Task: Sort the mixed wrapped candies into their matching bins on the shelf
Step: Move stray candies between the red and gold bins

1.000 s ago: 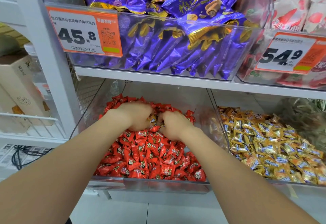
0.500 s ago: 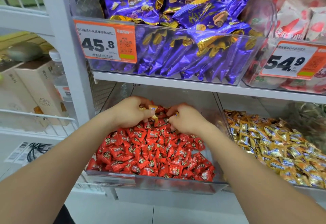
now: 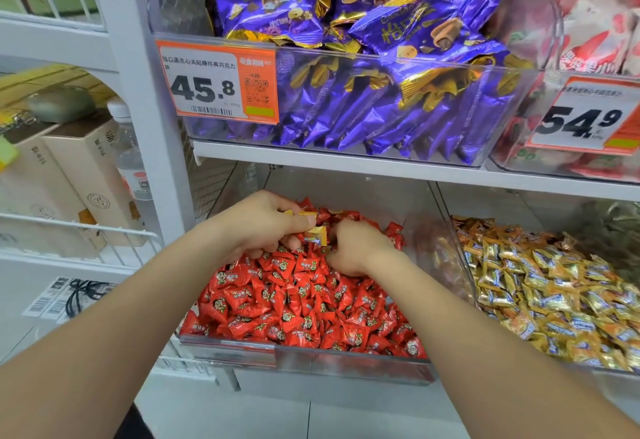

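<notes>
A clear bin (image 3: 311,360) on the lower shelf is heaped with red wrapped candies (image 3: 294,303). Both hands are at the back of this heap. My left hand (image 3: 263,222) grips a few gold wrapped candies (image 3: 317,233) between its curled fingers and thumb. Close to the right of it, my right hand (image 3: 356,248) has its fingers curled down into the red candies; what they hold is hidden. To the right stands a second clear bin (image 3: 457,248) full of gold wrapped candies (image 3: 554,293).
The upper shelf (image 3: 346,161) carries a bin of purple snack packs (image 3: 363,68) with an orange 45.8 price tag (image 3: 216,82), and a bin of red-and-white packs (image 3: 595,33) tagged 54.9. Boxes (image 3: 69,175) and a bottle (image 3: 130,158) sit on a wire rack at left.
The view has drawn closer and shifted to the left. My left hand has lifted slightly with gold candies now showing in its fingers. My right hand stays dug into the red heap.
</notes>
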A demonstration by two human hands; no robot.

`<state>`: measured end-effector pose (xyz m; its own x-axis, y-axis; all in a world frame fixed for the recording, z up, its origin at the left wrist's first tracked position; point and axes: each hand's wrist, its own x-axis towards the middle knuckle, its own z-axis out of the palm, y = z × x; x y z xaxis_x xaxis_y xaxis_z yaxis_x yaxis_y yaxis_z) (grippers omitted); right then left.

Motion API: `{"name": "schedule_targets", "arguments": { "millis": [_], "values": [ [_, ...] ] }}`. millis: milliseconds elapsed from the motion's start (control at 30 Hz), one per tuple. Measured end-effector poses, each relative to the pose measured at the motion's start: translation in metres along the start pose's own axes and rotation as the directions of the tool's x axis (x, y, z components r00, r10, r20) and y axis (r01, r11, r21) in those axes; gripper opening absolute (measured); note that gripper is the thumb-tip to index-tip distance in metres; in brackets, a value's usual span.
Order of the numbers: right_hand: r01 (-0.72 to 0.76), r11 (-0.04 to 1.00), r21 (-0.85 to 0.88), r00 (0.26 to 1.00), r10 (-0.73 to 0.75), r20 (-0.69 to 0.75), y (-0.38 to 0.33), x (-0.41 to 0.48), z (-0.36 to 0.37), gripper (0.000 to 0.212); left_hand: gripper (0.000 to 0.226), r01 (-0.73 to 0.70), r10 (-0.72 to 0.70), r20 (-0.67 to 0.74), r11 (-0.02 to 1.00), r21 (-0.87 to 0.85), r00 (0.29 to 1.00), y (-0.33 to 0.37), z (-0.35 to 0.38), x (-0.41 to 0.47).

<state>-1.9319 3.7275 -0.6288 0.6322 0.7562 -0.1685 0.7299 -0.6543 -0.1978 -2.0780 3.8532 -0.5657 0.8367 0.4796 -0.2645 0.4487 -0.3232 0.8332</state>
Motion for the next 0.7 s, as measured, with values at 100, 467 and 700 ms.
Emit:
{"name": "schedule_targets", "arguments": {
  "millis": [100, 467, 700],
  "values": [
    [-0.013, 0.998, 0.064, 1.000, 0.014, -0.012, 0.000, 0.003, 0.002, 0.020, 0.025, 0.037, -0.038, 0.036, 0.999, 0.015, 0.999, 0.002, 0.001, 0.001],
    [0.003, 0.931, 0.366, 0.997, -0.030, 0.069, 0.010, -0.038, -0.047, 0.030, 0.026, -0.007, 0.001, 0.059, 0.994, 0.107, 0.998, -0.001, -0.001, 0.001],
    [-0.076, 0.909, 0.409, 0.997, 0.082, 0.005, 0.022, -0.067, -0.062, 0.044, 0.034, -0.026, 0.042, -0.085, 0.983, 0.179, 0.996, 0.000, 0.001, -0.004]
  ]
}}
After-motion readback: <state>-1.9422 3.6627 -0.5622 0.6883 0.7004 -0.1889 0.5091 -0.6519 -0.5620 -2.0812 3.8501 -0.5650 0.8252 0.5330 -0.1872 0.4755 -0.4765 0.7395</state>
